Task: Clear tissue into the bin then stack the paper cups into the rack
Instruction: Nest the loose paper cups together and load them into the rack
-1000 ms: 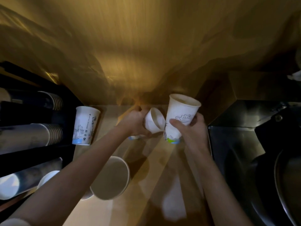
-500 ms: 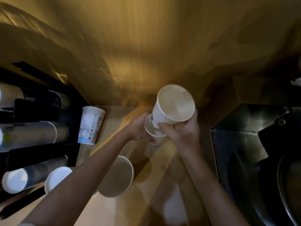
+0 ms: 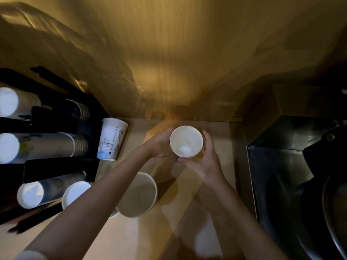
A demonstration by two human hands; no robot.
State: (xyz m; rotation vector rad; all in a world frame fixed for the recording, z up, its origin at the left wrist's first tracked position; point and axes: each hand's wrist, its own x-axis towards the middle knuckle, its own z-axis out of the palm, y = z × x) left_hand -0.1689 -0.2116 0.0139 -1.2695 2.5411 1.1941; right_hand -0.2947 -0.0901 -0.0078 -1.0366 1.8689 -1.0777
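Observation:
Both hands hold white paper cups [image 3: 186, 141] nested into one another above the wooden counter [image 3: 216, 132], the mouth facing up at me. My left hand [image 3: 161, 145] wraps the left side, my right hand [image 3: 204, 160] the right and front. A printed paper cup [image 3: 111, 138] stands upright at the left beside the black cup rack [image 3: 56, 166], which holds several lying stacks of cups. Two more cups, a large one [image 3: 138, 194] and a smaller one [image 3: 75, 192], stand under my left forearm. No tissue is visible.
A dark steel sink [image 3: 281, 175] with a black bowl or pan [image 3: 334, 212] fills the right side. A wood-panelled wall [image 3: 169, 53] rises behind the counter. The rack blocks the left edge.
The cup in my right hand has been pushed down into the cup in my left hand; they were apart a second ago. The view shifted slightly right, showing more of the rack.

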